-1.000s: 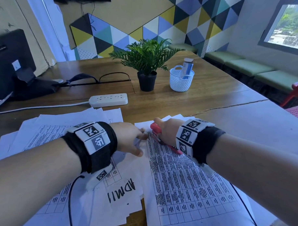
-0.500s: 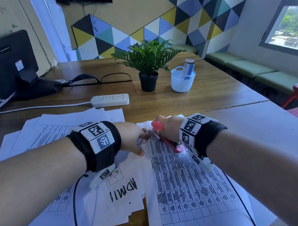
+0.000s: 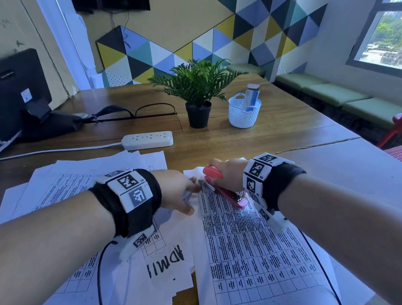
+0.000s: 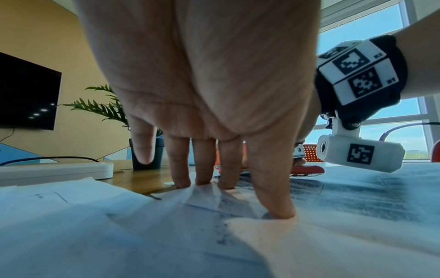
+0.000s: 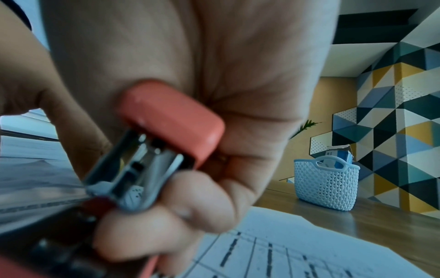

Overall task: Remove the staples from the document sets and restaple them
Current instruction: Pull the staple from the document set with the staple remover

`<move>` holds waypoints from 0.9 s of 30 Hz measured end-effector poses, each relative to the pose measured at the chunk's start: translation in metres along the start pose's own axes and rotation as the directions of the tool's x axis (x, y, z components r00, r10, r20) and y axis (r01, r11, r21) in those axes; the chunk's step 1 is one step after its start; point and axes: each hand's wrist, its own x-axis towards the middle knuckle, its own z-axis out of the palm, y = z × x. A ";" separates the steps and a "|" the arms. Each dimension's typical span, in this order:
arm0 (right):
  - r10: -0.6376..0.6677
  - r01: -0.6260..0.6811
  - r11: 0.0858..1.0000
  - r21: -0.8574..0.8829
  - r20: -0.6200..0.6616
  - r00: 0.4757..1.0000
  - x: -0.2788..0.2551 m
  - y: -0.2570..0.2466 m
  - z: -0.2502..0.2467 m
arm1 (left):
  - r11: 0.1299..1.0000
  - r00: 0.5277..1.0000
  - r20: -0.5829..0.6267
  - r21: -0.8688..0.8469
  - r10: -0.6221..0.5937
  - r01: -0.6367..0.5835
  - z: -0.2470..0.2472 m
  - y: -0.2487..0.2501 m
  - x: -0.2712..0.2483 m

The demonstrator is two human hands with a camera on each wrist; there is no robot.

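Observation:
A printed document set [image 3: 256,250] with table text lies in front of me on the wooden table [image 3: 241,142]. My right hand [image 3: 228,176] grips a red stapler [image 3: 224,187] at the set's top left corner, its metal nose pointing left. In the right wrist view the stapler [image 5: 166,135] fills my curled fingers. My left hand [image 3: 178,190] presses straight fingertips [image 4: 278,206] down on the paper [image 4: 238,205] just left of the stapler's nose. The staple itself is not visible.
More loose sheets [image 3: 75,186] spread to the left, one lettered "ADMI" [image 3: 166,263]. Behind stand a white power strip [image 3: 148,140], a potted plant [image 3: 198,95], a white basket [image 3: 243,112] with a blue box, and a black monitor stand [image 3: 19,95] at far left.
The stapler's rear end has come out from under my right hand and now shows fully. My left hand stays pressed on the corner.

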 end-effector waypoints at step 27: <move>0.450 -0.447 0.892 -0.067 0.040 0.892 -0.031 0.122 0.010 | 0.839 0.918 0.042 -0.391 -0.395 0.379 -0.010 -0.004 0.009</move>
